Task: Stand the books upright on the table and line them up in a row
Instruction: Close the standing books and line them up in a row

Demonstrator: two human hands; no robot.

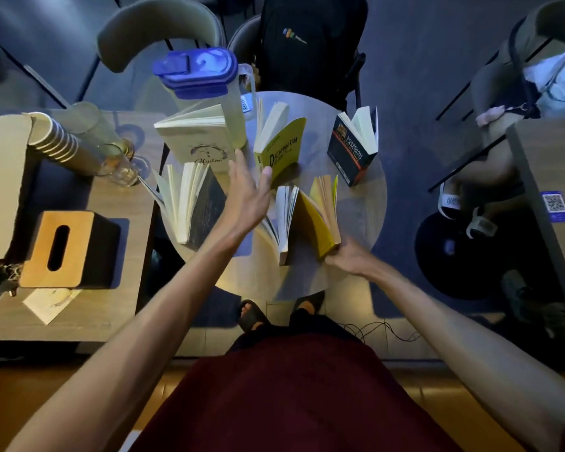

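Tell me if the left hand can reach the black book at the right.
Probably, but awkwardly: the yellow book stands upright between the left hand and the black book, so it would have to reach over.

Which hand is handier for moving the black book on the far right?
Right, probably: the right hand touches the near yellow book, on the same side as the black book; the left hand is mid-table, farther off.

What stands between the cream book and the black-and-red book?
A yellow book, standing open, is between the cream book and the black-and-red book, seen in the head view.
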